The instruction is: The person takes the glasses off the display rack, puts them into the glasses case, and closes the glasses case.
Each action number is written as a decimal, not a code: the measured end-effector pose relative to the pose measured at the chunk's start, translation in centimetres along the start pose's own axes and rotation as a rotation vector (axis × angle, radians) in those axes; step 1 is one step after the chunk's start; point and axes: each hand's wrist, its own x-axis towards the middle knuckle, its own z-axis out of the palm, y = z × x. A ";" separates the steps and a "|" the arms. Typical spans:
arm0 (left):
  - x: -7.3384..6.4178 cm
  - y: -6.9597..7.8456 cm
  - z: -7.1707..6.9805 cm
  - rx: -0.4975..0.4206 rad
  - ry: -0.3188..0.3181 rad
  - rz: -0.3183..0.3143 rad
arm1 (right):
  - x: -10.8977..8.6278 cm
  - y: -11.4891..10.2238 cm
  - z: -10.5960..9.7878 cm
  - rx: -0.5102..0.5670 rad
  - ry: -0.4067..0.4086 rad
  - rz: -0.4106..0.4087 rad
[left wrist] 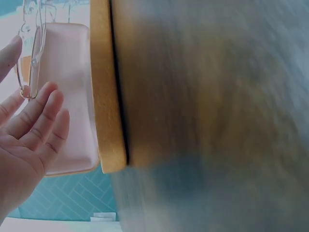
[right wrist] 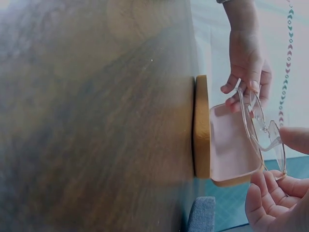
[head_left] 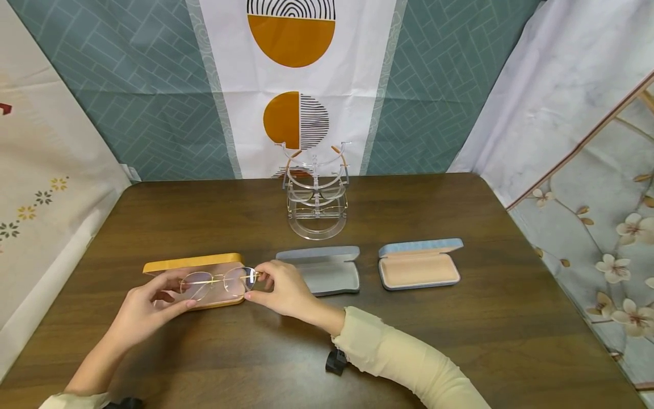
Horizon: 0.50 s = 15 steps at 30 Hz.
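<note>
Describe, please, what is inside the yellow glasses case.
Only pink lining is visible in the yellow glasses case; the glasses are held above it. The part behind the left hand is covered, so unknown.

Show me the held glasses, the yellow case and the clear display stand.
Held glasses (head_left: 235, 282), head view, on the lens at picture right.
Yellow case (head_left: 194, 262), head view, on the raised lid.
Clear display stand (head_left: 317, 235), head view, on the round base.

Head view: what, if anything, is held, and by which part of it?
The glasses, by their outer ends: the left grip pinches one side, the right grip the other.
</note>
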 end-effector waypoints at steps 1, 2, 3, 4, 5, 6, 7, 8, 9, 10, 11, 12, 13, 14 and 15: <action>0.0 -0.1 -0.1 0.002 -0.002 0.002 | 0.0 0.0 0.1 -0.003 -0.004 0.002; -0.1 -0.2 -0.1 0.003 -0.003 0.004 | 0.0 -0.1 0.1 -0.011 -0.007 0.004; -0.1 -0.2 -0.2 0.005 -0.004 0.003 | 0.1 -0.1 0.2 -0.020 -0.010 0.006; -0.2 -0.3 -0.3 0.008 -0.004 0.001 | 0.1 -0.1 0.3 -0.029 -0.014 0.009; -0.2 -0.4 -0.3 0.011 -0.003 -0.002 | 0.2 -0.2 0.4 -0.039 -0.018 0.012; -0.3 -0.5 -0.4 0.017 -0.002 -0.007 | 0.2 -0.2 0.5 -0.046 -0.022 0.016; -0.3 -0.6 -0.5 0.021 -0.002 -0.012 | 0.3 -0.3 0.6 -0.050 -0.028 0.020; -0.4 -0.7 -0.5 0.025 -0.002 -0.016 | 0.3 -0.3 0.6 -0.053 -0.033 0.023; -0.4 -0.8 -0.6 0.030 -0.003 -0.022 | 0.4 -0.3 0.7 -0.056 -0.038 0.028; -0.4 -0.9 -0.6 0.035 -0.004 -0.028 | 0.5 -0.3 0.7 -0.058 -0.041 0.032; -0.5 -1.0 -0.7 0.041 -0.006 -0.035 | 0.6 -0.4 0.7 -0.060 -0.045 0.036; -0.5 -1.1 -0.7 0.047 -0.008 -0.042 | 0.7 -0.4 0.7 -0.062 -0.049 0.041; -0.5 -1.2 -0.8 0.052 -0.009 -0.050 | 0.8 -0.4 0.8 -0.065 -0.053 0.044; -0.6 -1.3 -0.8 0.055 -0.012 -0.058 | 0.9 -0.3 0.8 -0.071 -0.057 0.046; -0.6 -1.4 -0.9 0.060 -0.016 -0.067 | 1.0 -0.3 0.9 -0.076 -0.061 0.049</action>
